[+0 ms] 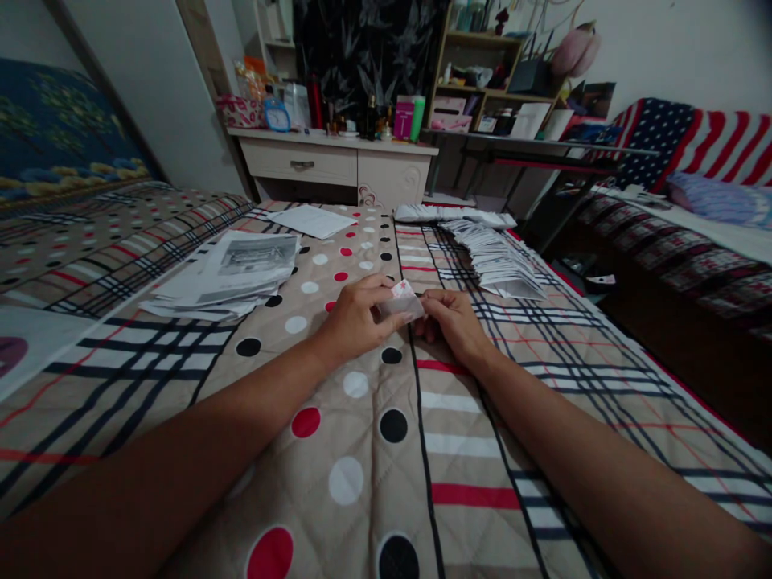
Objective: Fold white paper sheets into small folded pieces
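Over the middle of the bedspread, my left hand [359,316] grips a small piece of folded white paper [401,303] between thumb and fingers. A red star-like mark shows on its upper part. The curled fingers of my right hand [449,322] pinch the right edge of the same paper; their tips are partly hidden. Left of my hands lies a stack of loose printed sheets [235,269], the top one with a grey picture. To the right, a long row of folded papers [494,257] lies overlapping on the bedspread.
Another white sheet [312,219] lies farther back on the patterned bedspread [355,426]. Beyond the bed stands a white dresser [319,165] with bottles and boxes on top. A desk with shelves [482,92] is at back right, and a second bed [693,241] beyond a floor gap.
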